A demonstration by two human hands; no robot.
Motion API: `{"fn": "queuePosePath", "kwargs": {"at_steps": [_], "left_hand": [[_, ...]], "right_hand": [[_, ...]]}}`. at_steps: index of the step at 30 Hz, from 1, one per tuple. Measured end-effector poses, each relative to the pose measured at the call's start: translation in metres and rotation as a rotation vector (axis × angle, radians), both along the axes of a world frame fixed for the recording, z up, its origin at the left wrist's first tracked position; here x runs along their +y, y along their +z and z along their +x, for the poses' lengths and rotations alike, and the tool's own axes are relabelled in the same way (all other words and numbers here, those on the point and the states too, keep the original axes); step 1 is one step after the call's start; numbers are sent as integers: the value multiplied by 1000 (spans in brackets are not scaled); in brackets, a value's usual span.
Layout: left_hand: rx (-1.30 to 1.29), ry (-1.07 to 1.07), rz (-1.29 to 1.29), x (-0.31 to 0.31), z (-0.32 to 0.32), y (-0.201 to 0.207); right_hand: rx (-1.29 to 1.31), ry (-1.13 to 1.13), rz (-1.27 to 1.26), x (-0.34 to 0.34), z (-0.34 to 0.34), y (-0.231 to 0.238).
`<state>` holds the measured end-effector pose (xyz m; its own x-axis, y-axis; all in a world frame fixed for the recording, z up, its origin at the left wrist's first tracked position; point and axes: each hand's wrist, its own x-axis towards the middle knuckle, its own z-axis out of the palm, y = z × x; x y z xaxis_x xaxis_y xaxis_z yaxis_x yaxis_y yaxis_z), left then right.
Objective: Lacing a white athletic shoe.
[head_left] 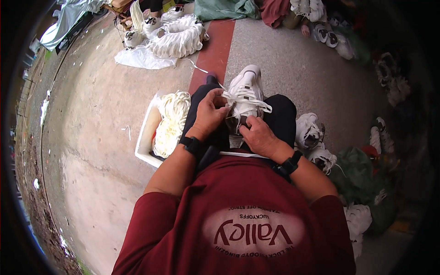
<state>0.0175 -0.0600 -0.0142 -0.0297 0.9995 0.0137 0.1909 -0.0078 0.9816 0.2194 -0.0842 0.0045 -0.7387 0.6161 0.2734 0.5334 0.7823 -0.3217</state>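
A white sneaker (249,81) rests at my lap between my knees, its toe pointing away from me. White shoelaces (256,105) run across its front, with loops standing out at both sides. My left hand (211,112) is at the shoe's left side, thumb and fingers pinched on a shoelace. On the near end, my right hand (260,136) grips the sneaker's collar by the dark opening, fingertips bent against it. The inside of the shoe is mostly hidden by my right hand and the laces.
Left of my legs, a white box (144,133) holds bundled cream laces (170,121). More white sneakers (309,130) lie to my right, near a green sack (357,172). Ahead are a ring-shaped white bundle (178,39), a plastic bag (142,58) and another person's hand (305,30).
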Motion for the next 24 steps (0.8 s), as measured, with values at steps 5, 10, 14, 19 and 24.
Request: {"fn": "queuePosePath", "kwargs": {"at_steps": [5, 10, 14, 19, 24], "left_hand": [[-350, 124, -43, 0, -2, -1], [-423, 173, -63, -4, -6, 0], [-266, -97, 143, -11, -4, 3], [642, -506, 616, -4, 21, 1], [817, -523, 594, 5, 29, 3]], "right_hand": [[-84, -28, 133, 0, -4, -11], [117, -123, -11, 9, 3, 3], [1044, -237, -726, 25, 30, 34], [1386, -264, -772, 29, 50, 56], [1308, -262, -707, 23, 46, 52]]}}
